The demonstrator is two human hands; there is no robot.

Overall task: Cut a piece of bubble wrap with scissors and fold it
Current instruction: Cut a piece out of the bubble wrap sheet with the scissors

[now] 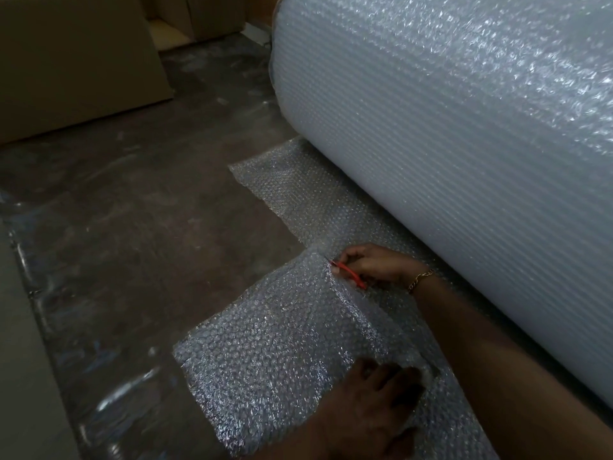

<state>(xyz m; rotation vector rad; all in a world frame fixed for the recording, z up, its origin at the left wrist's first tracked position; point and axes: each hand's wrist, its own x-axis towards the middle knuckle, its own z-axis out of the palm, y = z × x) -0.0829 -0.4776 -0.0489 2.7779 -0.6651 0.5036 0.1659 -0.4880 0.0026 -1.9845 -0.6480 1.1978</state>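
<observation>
A huge roll of bubble wrap (447,127) lies on the floor at the right, and its loose sheet (292,190) spreads out flat in front of it. My right hand (374,262), a chain bracelet on its wrist, holds red-handled scissors (351,275) whose blades are in the sheet at the end of a cut line. The partly cut piece (265,353) humps up to the left of the cut. My left hand (371,406) sits at the bottom with its fingers curled over the piece's near cut edge. The scissor blades are mostly hidden by the wrap.
A large cardboard box (73,61) stands at the back left, with more boxes (205,14) behind it. A flat grey board (26,360) runs along the left edge. The dark floor (149,210) is scuffed and bears shiny strips of tape.
</observation>
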